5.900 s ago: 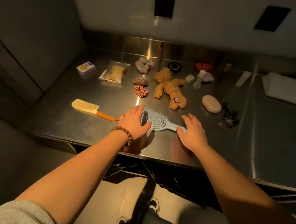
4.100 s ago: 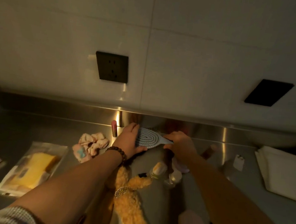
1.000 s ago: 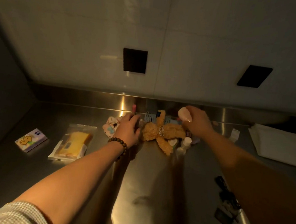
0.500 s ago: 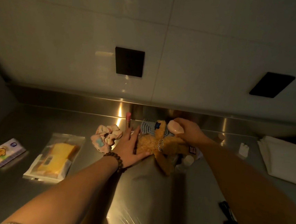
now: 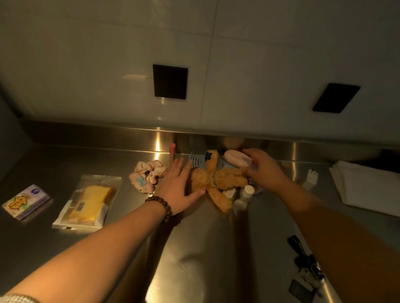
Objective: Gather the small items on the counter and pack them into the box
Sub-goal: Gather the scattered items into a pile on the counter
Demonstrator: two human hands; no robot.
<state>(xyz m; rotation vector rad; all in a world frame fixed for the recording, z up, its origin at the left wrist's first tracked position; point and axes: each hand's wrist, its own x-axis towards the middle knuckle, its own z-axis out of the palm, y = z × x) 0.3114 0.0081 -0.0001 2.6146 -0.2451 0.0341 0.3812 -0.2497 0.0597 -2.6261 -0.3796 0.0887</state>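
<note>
Stainless steel counter (image 5: 195,261): no box in view, nothing packed yet. Golden-brown plush dog (image 5: 218,180) heads pile at backsplash. Left hand (image 5: 178,186) flat, fingers spread, touching plush's left side. Right hand (image 5: 263,167) pinching pale pink oval case (image 5: 236,157) above plush. Yellow snack packet (image 5: 89,201), small printed tissue pack (image 5: 26,201) well left, ungathered.

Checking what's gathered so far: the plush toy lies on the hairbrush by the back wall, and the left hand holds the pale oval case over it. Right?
Not quite. In the head view the right hand holds the pale oval case. The left hand lies flat beside the plush toy, which does lie on the hairbrush.
</note>
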